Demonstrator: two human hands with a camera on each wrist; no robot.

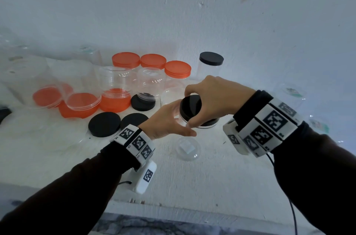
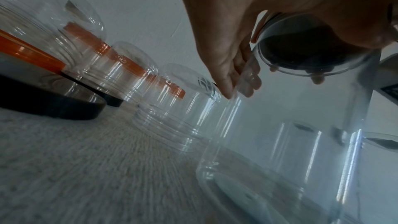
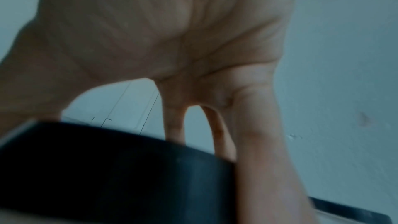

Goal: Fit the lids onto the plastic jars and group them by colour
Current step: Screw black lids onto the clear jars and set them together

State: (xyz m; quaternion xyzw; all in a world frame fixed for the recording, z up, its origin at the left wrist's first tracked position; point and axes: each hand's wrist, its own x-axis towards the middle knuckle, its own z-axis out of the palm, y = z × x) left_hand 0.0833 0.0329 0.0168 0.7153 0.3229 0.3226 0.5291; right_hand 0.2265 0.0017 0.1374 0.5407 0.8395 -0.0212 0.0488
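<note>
Over the middle of the white table (image 1: 212,177) a clear plastic jar (image 1: 187,147) stands upright, held around its side by my left hand (image 1: 173,121). On its mouth sits a black lid (image 1: 190,106), which my right hand (image 1: 204,96) grips from above with curled fingers. In the left wrist view the clear jar (image 2: 290,142) fills the right side, the black lid (image 2: 301,48) shows through its wall, and my left fingers (image 2: 226,74) lie along it. The right wrist view shows the black lid (image 3: 107,168) under my right fingers (image 3: 254,142).
Three orange-lidded jars (image 1: 153,60) and one black-lidded jar (image 1: 211,63) stand by the back wall. Upturned clear jars sit on orange lids (image 1: 115,100) at the left. Loose black lids (image 1: 105,124) lie near my left wrist. More clear jars (image 1: 290,94) stand at the right.
</note>
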